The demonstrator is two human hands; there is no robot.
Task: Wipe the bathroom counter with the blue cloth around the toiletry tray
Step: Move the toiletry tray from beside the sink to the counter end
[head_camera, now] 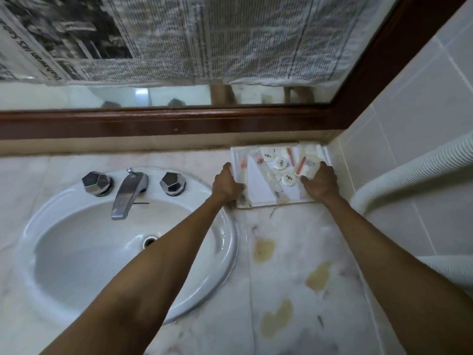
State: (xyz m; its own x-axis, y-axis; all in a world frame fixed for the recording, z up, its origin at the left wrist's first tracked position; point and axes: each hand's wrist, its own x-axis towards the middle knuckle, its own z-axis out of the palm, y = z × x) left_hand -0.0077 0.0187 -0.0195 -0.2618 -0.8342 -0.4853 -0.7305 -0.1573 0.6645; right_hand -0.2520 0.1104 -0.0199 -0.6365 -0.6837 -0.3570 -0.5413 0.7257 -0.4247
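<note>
Head view, looking down over a pale marble table (289, 278) in a bathroom. 2 bare arms reach forward to a white toiletry tray (258, 185) that sits in the far right corner, against the tiled wall (409, 124) and below a wood-framed mirror (179, 93). The left hand (227, 184) curls its fingers around the tray's left edge; the right hand (321, 181) is closed over the right edge. Gripping both sides this way looks like a hold for lifting or sliding the tray, probably to clear the surface under it. The tray carries 3 small round white containers and several wrapped sticks with pink parts. The blue cloth is not in view. 3 yellowish stains (263, 249) mark the table nearer the camera. On the left is a white sink (76, 290) with a chrome tap (128, 193) and 2 faceted knobs.
</note>
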